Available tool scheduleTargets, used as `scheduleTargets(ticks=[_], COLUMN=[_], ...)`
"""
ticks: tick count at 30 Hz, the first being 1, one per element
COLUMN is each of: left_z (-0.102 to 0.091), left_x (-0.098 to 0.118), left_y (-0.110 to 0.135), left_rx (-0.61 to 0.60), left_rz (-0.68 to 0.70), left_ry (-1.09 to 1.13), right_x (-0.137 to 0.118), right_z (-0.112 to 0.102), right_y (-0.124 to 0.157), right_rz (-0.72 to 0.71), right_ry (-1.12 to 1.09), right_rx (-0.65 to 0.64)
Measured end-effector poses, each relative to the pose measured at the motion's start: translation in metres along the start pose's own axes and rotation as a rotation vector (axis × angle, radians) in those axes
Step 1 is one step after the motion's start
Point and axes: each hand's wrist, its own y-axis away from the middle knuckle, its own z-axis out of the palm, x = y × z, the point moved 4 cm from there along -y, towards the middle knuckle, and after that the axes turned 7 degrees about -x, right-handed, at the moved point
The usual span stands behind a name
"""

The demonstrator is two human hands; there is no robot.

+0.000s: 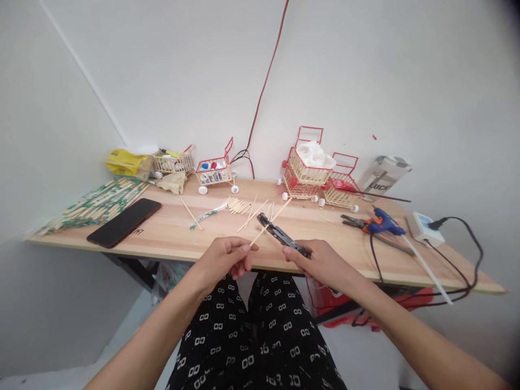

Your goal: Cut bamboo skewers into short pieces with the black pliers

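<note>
My left hand [229, 255] pinches one end of a thin wooden stick [277, 213] near the table's front edge. The stick slants away to the upper right. My right hand [314, 259] is closed around a dark metal hand tool [280, 233], long and narrow like a stapler; its exact kind I cannot make out. The tool's far end lies across the stick. Behind my hands are several short cut sticks [238, 206] in a row and some loose longer sticks [252, 212]. A torn green-and-white wrapper [208, 215] lies beside them.
Wrapped sticks [97, 205] and a phone [124, 222] lie left. Small stick-built carts [214, 172] stand along the wall, one stacked pair [303, 181] holding white material. At right are a blue glue gun [385, 221], pliers [357, 222] and a power strip [424, 229] with trailing cables.
</note>
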Motion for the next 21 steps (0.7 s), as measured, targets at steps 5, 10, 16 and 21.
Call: scheduleTargets(ticks=[5, 10, 16, 21], left_z=[-0.001, -0.001, 0.002, 0.002], left_x=[0.003, 0.005, 0.008, 0.007], left_y=[-0.006, -0.011, -0.011, -0.010], left_rx=[0.071, 0.101, 0.112, 0.096], left_rz=[0.048, 0.084, 0.082, 0.035], left_ry=[-0.206, -0.258, -0.324, -0.354], right_x=[0.002, 0.002, 0.003, 0.006], right_z=[-0.001, -0.003, -0.003, 0.000], right_y=[-0.001, -0.001, -0.002, -0.004], right_rz=[0.018, 0.029, 0.037, 0.031], right_ry=[-0.020, -0.055, -0.044, 0.010], right_rx=[-0.010, -0.035, -0.040, -0.012])
